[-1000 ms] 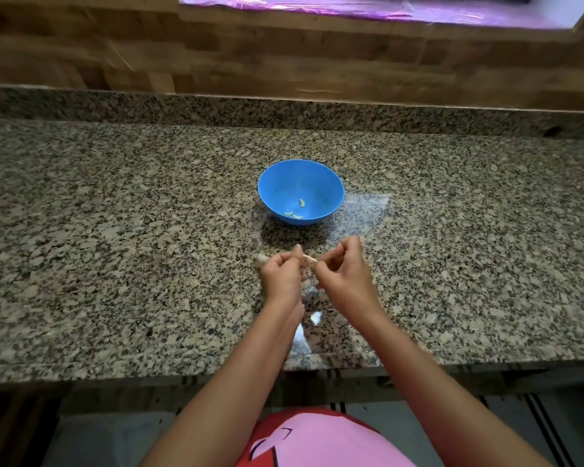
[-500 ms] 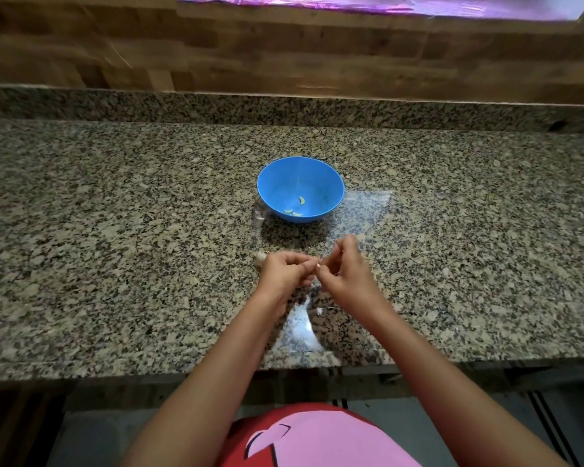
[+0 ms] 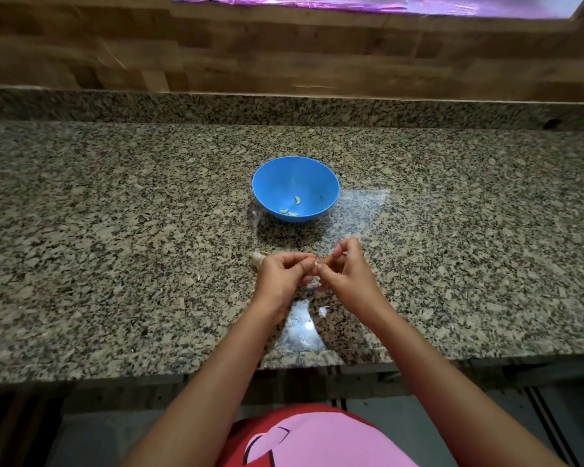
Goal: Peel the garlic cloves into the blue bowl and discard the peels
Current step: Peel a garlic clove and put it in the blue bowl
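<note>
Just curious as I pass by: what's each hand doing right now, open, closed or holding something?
Left hand: closed, pinching a small garlic clove.
Right hand: closed, pinching the same clove from the other side.

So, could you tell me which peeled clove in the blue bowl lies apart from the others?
The farthest clove, lying alone; the other two cloves lie close together, nearer the viewer.

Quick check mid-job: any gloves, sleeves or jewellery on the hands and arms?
No gloves: left hand and right hand are bare. Forearms uncovered; no sleeve, watch or ring visible. A red-and-pink top shows at the bottom edge.
</note>
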